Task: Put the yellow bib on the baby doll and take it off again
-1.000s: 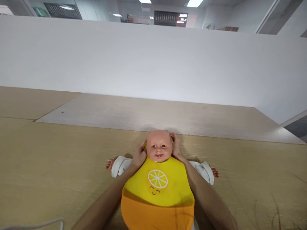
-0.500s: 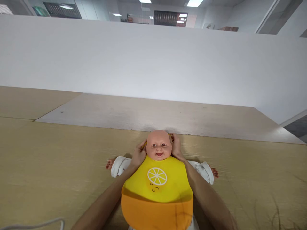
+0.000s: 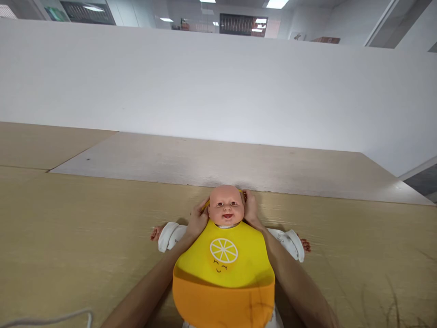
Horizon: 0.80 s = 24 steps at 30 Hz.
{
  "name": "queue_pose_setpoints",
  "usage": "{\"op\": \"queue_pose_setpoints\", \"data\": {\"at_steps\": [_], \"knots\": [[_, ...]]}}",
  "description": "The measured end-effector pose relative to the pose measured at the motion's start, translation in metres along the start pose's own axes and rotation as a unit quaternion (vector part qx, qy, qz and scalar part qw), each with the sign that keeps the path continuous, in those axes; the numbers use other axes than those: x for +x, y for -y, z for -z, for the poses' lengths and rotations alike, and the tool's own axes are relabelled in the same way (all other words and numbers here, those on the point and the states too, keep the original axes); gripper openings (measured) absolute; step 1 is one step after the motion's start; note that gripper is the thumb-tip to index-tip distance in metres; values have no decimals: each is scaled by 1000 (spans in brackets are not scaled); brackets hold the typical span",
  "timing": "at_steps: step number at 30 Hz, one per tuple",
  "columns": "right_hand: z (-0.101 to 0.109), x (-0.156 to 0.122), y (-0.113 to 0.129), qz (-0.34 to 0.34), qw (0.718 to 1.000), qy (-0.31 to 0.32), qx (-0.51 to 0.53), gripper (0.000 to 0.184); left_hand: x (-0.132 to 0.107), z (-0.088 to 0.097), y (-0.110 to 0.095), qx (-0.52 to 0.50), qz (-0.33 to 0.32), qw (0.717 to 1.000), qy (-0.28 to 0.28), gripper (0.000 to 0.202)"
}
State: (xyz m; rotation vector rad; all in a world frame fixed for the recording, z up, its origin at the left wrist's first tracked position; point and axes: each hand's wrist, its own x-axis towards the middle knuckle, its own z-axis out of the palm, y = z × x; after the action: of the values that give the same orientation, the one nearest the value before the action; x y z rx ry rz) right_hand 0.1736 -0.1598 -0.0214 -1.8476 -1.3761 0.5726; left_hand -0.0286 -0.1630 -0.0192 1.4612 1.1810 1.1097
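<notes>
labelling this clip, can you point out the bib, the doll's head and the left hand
bib (image 3: 223,277): head view, yellow front just below the printed smile
doll's head (image 3: 226,206): head view, middle of the face
left hand (image 3: 198,222): head view, back of the hand

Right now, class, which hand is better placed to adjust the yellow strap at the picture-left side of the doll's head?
Probably the left hand: it touches that yellow strap, beside the doll's head. The right hand is on the head's opposite side.

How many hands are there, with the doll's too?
4: the person's left hand and right hand, partly hidden, at the doll's head; one doll hand out to the left, another doll hand to the right.
</notes>
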Motion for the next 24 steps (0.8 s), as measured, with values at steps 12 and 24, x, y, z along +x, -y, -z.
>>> {"op": "queue_pose_setpoints", "data": {"at_steps": [12,24], "knots": [[21,-12,15,57,943,110,-309,29,2,1,8,43,30,999,2,51],[21,-11,16,43,939,116,-322,29,7,2,13,55,6,998,-6,42]]}}
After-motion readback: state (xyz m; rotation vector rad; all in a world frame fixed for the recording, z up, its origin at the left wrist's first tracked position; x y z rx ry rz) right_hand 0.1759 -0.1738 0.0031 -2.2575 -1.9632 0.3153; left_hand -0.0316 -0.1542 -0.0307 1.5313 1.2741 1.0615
